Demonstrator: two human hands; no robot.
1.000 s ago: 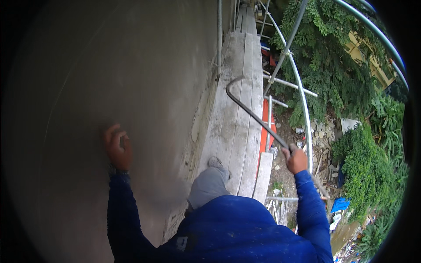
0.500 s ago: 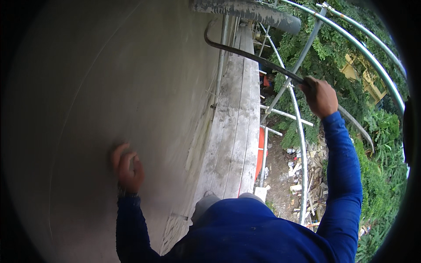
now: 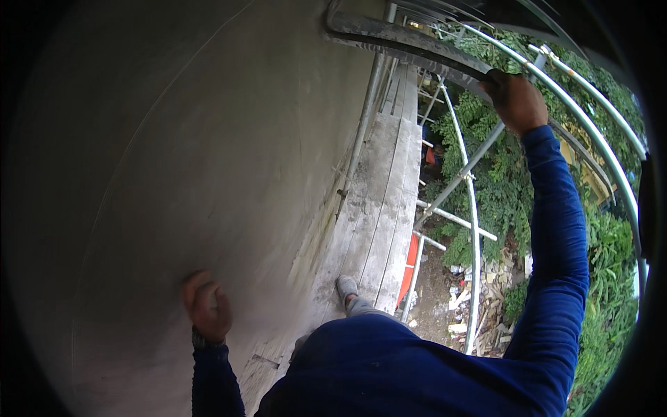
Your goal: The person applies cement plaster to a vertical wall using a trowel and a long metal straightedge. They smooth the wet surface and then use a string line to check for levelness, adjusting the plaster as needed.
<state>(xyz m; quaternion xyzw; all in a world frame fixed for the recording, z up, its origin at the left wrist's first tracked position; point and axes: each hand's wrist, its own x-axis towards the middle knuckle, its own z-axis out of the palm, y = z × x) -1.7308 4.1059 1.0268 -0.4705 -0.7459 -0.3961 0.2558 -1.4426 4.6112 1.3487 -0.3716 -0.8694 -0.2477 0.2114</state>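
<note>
My right hand (image 3: 517, 101) is raised at the upper right, its fingers wrapped round a long dark metal bar (image 3: 476, 69). The bar's bent, hooked end reaches left to the grey wall (image 3: 180, 167), while its tail runs behind my fist to the right. Low on the left, my left hand (image 3: 208, 306) is close to the wall with loosely curled, parted fingers and nothing visible in it. Whether it touches the wall, I cannot tell. Behind the bar lies a thick, plaster-stained grey pipe (image 3: 389, 29), partly hidden by it.
I stand on a narrow walkway of worn planks (image 3: 379, 201), one shoe (image 3: 347, 286) visible on it. Metal scaffold tubes (image 3: 475, 243) line the right side, one standing against the wall (image 3: 365, 121). Far below lie rubble (image 3: 483, 306), orange sheeting (image 3: 408, 271) and green trees (image 3: 500, 160).
My right hand has risen with the bar, whose middle now overlaps the pipe. My left hand has moved down along the wall. More of my foot shows on the planks.
</note>
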